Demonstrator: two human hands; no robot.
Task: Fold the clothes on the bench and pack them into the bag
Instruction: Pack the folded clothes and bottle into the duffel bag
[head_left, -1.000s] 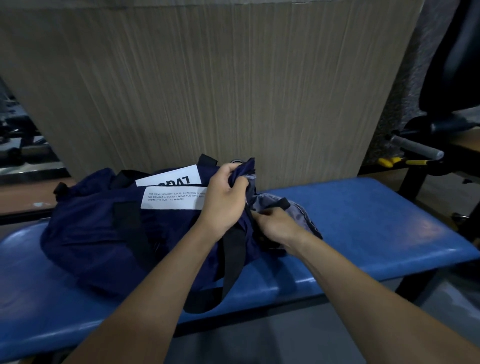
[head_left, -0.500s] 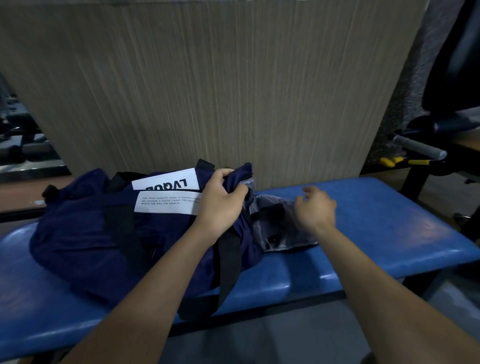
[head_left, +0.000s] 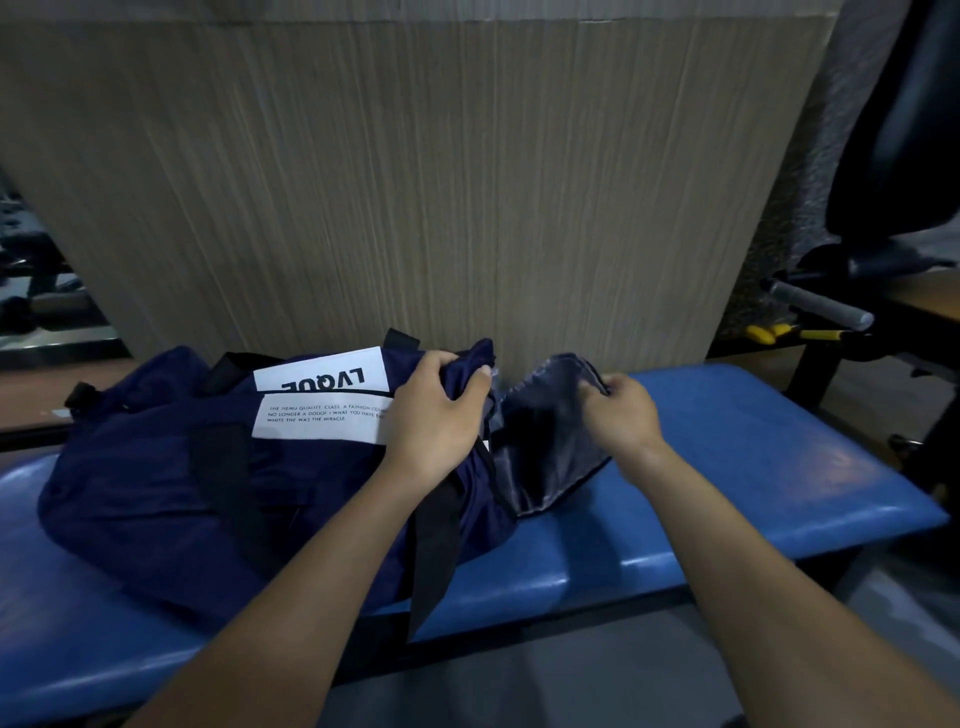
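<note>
Nearest the camera, a grey floor (head_left: 545, 691) runs under the front edge of a long bench with a glossy blue padded vinyl top (head_left: 727, 467) on a dark frame. Two bare forearms reach over that edge. On the padding lies a soft navy-blue fabric duffel bag (head_left: 156, 493) with black webbing straps (head_left: 434, 545) and white printed labels (head_left: 322, 415), slumped toward the left half of the seat. The left hand (head_left: 436, 410) grips a bunched fold of the bag's navy fabric at its right end, fingers curled over the top. Just beside it, the right hand (head_left: 623, 415) pinches the upper edge of a grey fabric flap (head_left: 550, 447) at the bag's open end, pulling it away from the left hand so a dark opening shows between them. What lies inside cannot be made out.

Behind the bench stands a tall beige panel with fine vertical grain (head_left: 415, 182). To the right sits dark equipment with a grey cylindrical bar (head_left: 818, 309) and yellow-handled tools (head_left: 769, 332). At far left, dim, blurred shapes lie beyond the panel.
</note>
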